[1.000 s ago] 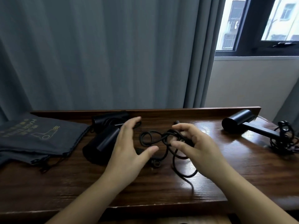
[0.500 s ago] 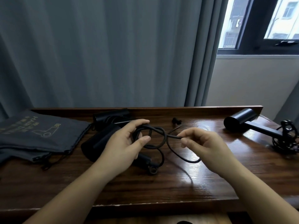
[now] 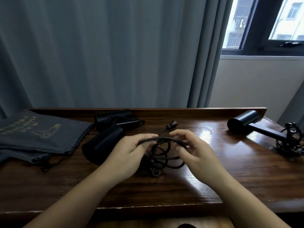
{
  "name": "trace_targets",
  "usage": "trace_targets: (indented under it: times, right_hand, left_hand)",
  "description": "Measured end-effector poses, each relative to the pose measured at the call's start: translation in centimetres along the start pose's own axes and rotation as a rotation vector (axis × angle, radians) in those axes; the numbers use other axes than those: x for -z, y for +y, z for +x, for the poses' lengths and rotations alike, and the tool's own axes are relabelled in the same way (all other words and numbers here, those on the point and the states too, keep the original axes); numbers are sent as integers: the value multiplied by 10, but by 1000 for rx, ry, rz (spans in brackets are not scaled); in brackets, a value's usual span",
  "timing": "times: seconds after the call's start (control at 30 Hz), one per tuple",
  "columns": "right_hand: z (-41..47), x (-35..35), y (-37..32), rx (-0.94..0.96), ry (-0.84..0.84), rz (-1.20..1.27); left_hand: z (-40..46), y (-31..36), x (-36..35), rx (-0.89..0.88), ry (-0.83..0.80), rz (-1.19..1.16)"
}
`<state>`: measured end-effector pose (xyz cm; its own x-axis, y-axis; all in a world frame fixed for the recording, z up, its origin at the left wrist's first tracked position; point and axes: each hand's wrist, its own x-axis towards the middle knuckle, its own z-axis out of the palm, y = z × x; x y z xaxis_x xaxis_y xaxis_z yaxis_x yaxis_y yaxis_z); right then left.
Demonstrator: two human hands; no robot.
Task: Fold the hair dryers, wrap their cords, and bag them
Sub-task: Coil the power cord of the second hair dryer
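We pinch the cord (image 3: pixel 162 139) between our left hand (image 3: pixel 130 151) and right hand (image 3: pixel 197 153), fingers curled round it. Its loop runs left to right between them, plug (image 3: pixel 173 124) trailing beyond.

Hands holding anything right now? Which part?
Both hold the black cord: the left hand grips one end of its coiled loop, the right hand pinches the other end.
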<state>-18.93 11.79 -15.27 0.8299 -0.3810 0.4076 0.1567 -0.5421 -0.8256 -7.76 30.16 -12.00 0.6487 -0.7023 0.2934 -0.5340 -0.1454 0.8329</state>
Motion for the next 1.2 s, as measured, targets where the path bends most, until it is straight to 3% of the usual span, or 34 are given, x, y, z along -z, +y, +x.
trace_targets:
  times: [0.13, 0.17, 0.23, 0.33, 0.4, 0.47, 0.6, 0.77, 0.83, 0.9, 0.97, 1.1, 1.2]
  right_hand:
    - [3, -3, -1, -157, -12, 41]
    - [2, -4, 0, -170, -3, 50]
    - [3, -6, 1, -120, 51, -54]
    - [3, -12, -8, 13, 60, -229]
    - [3, -18, -11, 78, 4, -282]
    - [3, -20, -13, 114, -38, -352]
    - [5, -18, -9, 78, -21, -331]
    - [2, -22, 10, -44, -32, -182]
    - [1, -24, 12, -69, -28, -140]
    - [1, -25, 10, -55, 16, -128]
    - [0, -27, 5, -9, 45, -159]
    - [1, -33, -7, 105, 24, -260]
    - [2, -34, -14, 185, 13, -333]
  left_hand:
    - [3, -3, 3, 97, 145, -232]
    - [3, -7, 4, 92, 181, -166]
    - [0, -15, 7, -5, 161, 194]
    - [0, -19, 9, -381, 115, 693]
    - [4, -17, 8, -550, 115, 823]
    - [7, -14, 9, -595, 123, 840]
    - [1, -12, 14, -495, 219, 557]
    - [4, -1, 17, -55, 456, -291]
    - [9, -2, 23, 107, 497, -431]
    - [13, -15, 31, 236, 448, -253]
    - [9, -26, 37, 232, 382, 158]
    - [-1, -21, 30, -454, 213, 788]
    - [1, -14, 20, -670, 120, 1022]
